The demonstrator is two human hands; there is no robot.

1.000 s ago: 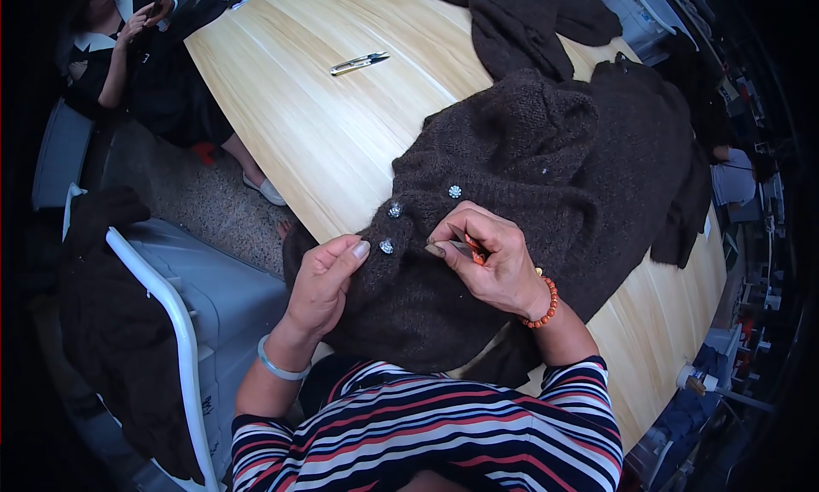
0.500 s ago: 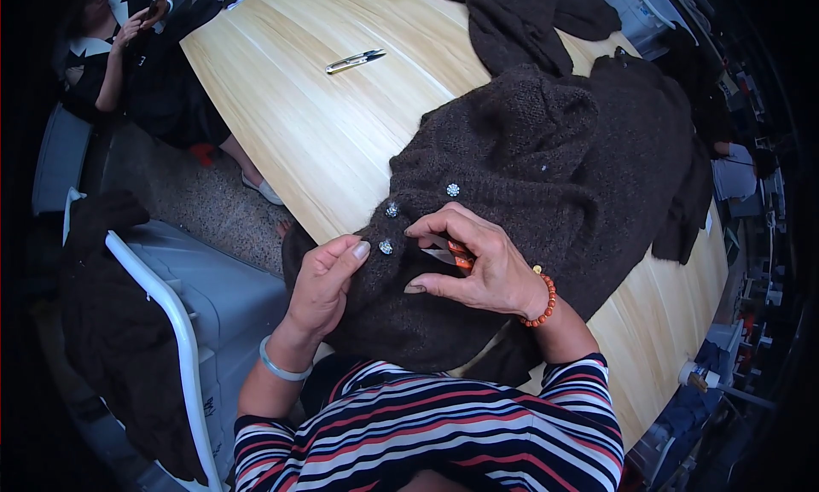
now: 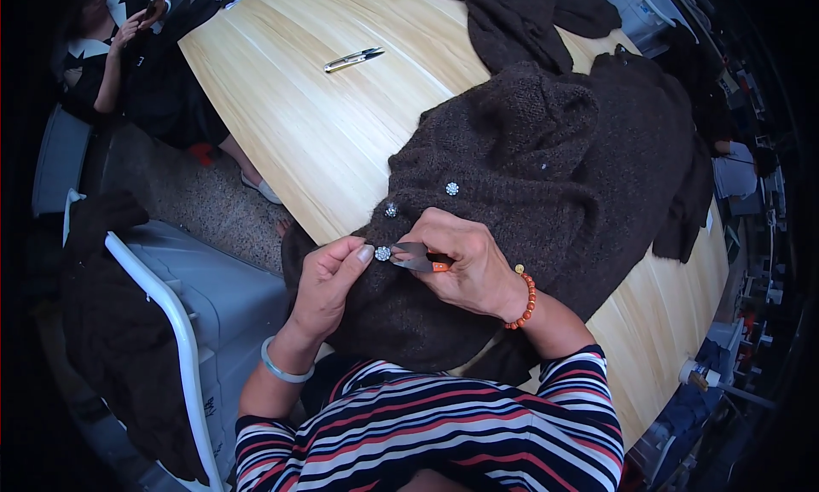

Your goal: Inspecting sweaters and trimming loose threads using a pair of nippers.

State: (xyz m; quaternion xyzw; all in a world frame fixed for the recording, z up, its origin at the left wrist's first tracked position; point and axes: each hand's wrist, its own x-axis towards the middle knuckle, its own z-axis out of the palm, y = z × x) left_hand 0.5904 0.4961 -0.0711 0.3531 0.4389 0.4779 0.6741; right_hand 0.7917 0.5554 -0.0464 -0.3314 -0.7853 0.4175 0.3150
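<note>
A dark brown knitted cardigan [image 3: 503,159] lies bunched on the table in front of me, with shiny jewelled buttons along its edge. My left hand [image 3: 327,283] pinches the cardigan's edge between thumb and forefinger, right beside the nearest button [image 3: 383,253]. Held in my right hand [image 3: 473,257] is a pair of thread snips [image 3: 415,258] with some orange on it. Its blades point left and their tips are at that button. Whether they touch thread is too small to tell. Two more buttons, a middle one [image 3: 391,209] and a farther one [image 3: 452,188], lie beyond.
Another pair of snips [image 3: 354,59] rests on the wooden table [image 3: 290,91]. More dark knitwear [image 3: 520,23] lies at the far end. To my left stands a grey bin [image 3: 235,279] beside a white rail [image 3: 175,308] and dark cloth. A person [image 3: 111,65] sits at the far left.
My right hand has closed round the snips and brought the blades left to the nearest button. That button now faces up more. My left hand keeps its pinch.
</note>
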